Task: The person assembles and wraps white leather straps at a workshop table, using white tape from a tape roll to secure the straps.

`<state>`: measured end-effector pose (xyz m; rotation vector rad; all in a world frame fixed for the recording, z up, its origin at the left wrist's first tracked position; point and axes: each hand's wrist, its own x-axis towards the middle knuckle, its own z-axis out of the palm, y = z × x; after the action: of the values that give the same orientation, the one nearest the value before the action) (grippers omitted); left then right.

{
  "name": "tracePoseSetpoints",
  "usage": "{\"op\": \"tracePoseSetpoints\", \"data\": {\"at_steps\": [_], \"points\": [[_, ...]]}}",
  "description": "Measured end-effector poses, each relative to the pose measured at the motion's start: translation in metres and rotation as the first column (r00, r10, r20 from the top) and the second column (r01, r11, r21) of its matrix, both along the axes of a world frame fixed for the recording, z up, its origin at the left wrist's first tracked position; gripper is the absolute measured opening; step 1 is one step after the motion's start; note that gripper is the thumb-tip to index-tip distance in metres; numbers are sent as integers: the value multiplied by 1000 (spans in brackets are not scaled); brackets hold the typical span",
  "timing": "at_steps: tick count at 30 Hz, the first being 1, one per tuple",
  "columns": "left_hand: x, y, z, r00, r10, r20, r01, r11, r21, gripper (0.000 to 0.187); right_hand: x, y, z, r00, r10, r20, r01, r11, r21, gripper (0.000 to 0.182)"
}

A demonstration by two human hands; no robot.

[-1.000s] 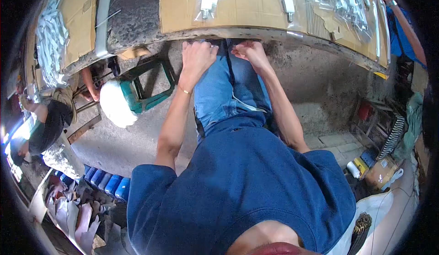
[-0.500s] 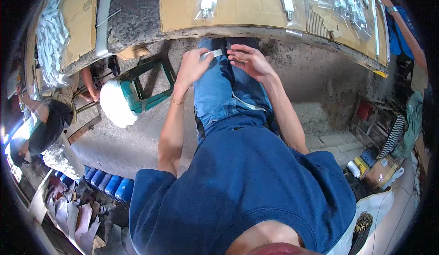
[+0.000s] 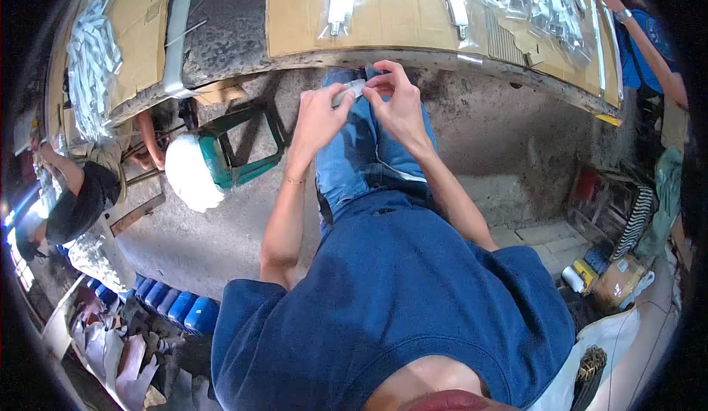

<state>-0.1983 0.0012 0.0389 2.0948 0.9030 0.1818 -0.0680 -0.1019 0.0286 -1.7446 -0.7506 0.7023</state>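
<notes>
Over my lap, my left hand [image 3: 321,115] pinches a small whitish piece [image 3: 352,89] between thumb and fingers. The right hand [image 3: 398,107] has its thumb and index finger closed on the other end of that piece, with the remaining fingers curled above. What exactly the piece is cannot be made out. Just beyond my hands runs the edge of a workbench covered with cardboard [image 3: 398,31]. On it lie a white strip in clear plastic [image 3: 341,2], another strip [image 3: 452,2] and a heap of wrapped strips [image 3: 535,2].
A green stool [image 3: 254,168] with a white bundle [image 3: 193,171] stands at the left. Beyond it a person in black [image 3: 85,201] bends over. Another person's forearm [image 3: 649,46] reaches the bench at the far right. Blue containers [image 3: 181,304] and scraps [image 3: 122,352] lie lower left.
My right hand has moved in to the left, and its thumb and index finger have closed on the whitish piece. The view has shifted slightly.
</notes>
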Motion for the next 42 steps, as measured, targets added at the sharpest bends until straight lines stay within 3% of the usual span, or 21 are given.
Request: {"op": "tracePoseSetpoints", "data": {"at_steps": [1, 4, 8, 10, 13, 17, 19, 21, 23, 25, 27, 29, 31, 33, 35, 37, 39, 41, 42], "points": [[0, -2, -1, 999, -30, 22, 27, 992, 124, 29, -1, 1, 2, 1000, 0, 3, 0, 1000, 4, 41], [0, -9, -1, 1000, -12, 26, 10, 995, 99, 30, -2, 0, 2, 999, -9, 38, 9, 1000, -14, 39], [0, -14, 0, 1000, 9, 7, -9, 1000, 28, 30, -1, -3, -14, 997, -19, -80, 19, 1000, -4, 37], [-1, -15, -2, 999, -48, 15, 44, 978, 203, 26, -2, -5, -20, 996, -19, -88, 18, 1000, -7, 37], [3, -17, -1, 1000, 14, -9, -13, 996, 93, 27, -1, -4, -23, 997, -43, -63, 47, 997, 60, 39], [5, -18, 9, 998, 59, -13, -58, 994, 94, 28, 0, -2, -19, 991, -49, -122, 65, 989, 131, 39], [4, -18, 14, 989, 43, 141, -87, 941, 326, 32, 0, 1, -12, 983, -36, -181, 66, 985, 162, 40], [4, -15, 25, 989, 44, 139, -93, 924, 372, 33, 1, 6, -3, 929, -10, -371, 96, 972, 213, 39], [6, -8, 42, 990, 47, 134, -99, 904, 416, 35, -4, 15, 9, 953, -19, -302, 104, 958, 268, 38], [10, 2, 60, 966, 110, -235, -2, 909, 418, 36, -9, 28, 18, 973, -30, -231, 106, 940, 324, 38], [8, 14, 65, 967, 145, -212, -34, 890, 454, 37, -11, 45, 23, 953, -67, -295, 174, 919, 354, 34], [-2, 37, 63, 998, 26, -54, 0, 900, 436, 38, -5, 64, 22, 932, -39, -360, 193, 895, 403, 33], [-11, 55, 70, 999, 25, 30, -36, 896, 442, 40, 6, 81, 25, 895, -51, -443, 256, 872, 418, 34], [-13, 73, 78, 997, 38, -70, 9, 815, 580, 39, 8, 102, 27, 905, -46, -422, 247, 867, 434, 35], [-8, 98, 85, 982, 142, -122, -57, 847, 528, 42, 9, 125, 30, 917, -43, -397, 227, 873, 431, 37], [-6, 126, 80, 928, 267, -261, -20, 734, 679, 46, 10, 153, 31, 935, -58, -349, 209, 887, 411, 38], [6, 151, 77, 912, 290, -292, 7, 700, 714, 49, 15, 181, 24, 993, -120, 11, 115, 971, 211, 40], [27, 170, 75, 836, 347, -424, 97, 668, 738, 47, 20, 199, 23, 985, -125, 119, 96, 971, 221, 43], [37, 179, 74, 837, 355, -416, 90, 660, 746, 47, 24, 207, 23, 962, -103, 251, 75, 990, 118, 45]]}}
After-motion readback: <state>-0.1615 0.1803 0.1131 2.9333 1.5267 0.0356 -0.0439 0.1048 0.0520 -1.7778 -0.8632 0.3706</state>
